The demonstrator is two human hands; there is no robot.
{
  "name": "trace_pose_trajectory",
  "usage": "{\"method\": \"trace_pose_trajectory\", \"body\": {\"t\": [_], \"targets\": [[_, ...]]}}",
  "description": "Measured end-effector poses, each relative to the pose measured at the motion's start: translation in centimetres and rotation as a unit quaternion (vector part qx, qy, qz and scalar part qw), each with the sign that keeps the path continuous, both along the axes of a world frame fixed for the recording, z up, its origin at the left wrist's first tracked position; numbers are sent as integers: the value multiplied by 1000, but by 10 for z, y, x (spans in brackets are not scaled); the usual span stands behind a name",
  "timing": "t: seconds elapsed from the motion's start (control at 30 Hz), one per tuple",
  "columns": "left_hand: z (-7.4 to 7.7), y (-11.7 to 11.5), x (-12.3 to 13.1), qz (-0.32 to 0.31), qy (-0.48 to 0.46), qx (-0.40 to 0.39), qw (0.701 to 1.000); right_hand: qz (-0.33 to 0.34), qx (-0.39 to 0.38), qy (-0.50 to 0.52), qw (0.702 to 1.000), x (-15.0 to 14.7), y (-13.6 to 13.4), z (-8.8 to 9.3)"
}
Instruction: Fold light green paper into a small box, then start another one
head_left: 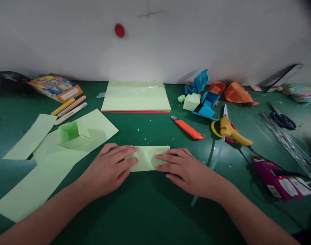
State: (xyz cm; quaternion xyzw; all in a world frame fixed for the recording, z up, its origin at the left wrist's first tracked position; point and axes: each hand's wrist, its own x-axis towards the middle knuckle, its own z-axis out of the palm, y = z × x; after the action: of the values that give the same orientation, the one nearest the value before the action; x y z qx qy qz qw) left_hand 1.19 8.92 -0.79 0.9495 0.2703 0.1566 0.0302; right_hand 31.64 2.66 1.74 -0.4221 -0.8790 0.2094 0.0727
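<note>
A small folded strip of light green paper (pixel 147 158) lies flat on the green table (pixel 145 204), in front of the camera. My left hand (pixel 114 166) rests on the strip's left end, its fingers stretched out and pointing right. On the right end lies my right hand (pixel 183 168), fingers spread and pointing left. Both hands press on the paper from above and leave its middle showing. To the left, an open green paper box (pixel 73 134) stands on larger green sheets (pixel 53 170).
A stack of green paper (pixel 135 98) lies by the wall. Right of it are an orange cutter (pixel 189 129), crumpled blue paper (pixel 200 83), a yellow glue gun (pixel 231 131) with a cord, and a purple box (pixel 277 180). Markers (pixel 71 106) and a patterned box (pixel 55 87) sit at left.
</note>
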Motion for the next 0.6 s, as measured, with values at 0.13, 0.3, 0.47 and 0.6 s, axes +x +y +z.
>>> {"method": "trace_pose_trajectory", "body": {"t": [0.13,0.3,0.47,0.6], "targets": [[-1,-2,0,8,5,4,1000,-3,-5,3,1000,0,0,0],[-2,-3,-2,12,10,-8,1000,-1,-8,5,1000,-2,0,2],[2,4,-6,-7,42,-7,999,-3,-7,2,1000,-1,0,3],[3,11,-11,-29,55,-6,998,0,-7,-1,1000,0,0,2]]}}
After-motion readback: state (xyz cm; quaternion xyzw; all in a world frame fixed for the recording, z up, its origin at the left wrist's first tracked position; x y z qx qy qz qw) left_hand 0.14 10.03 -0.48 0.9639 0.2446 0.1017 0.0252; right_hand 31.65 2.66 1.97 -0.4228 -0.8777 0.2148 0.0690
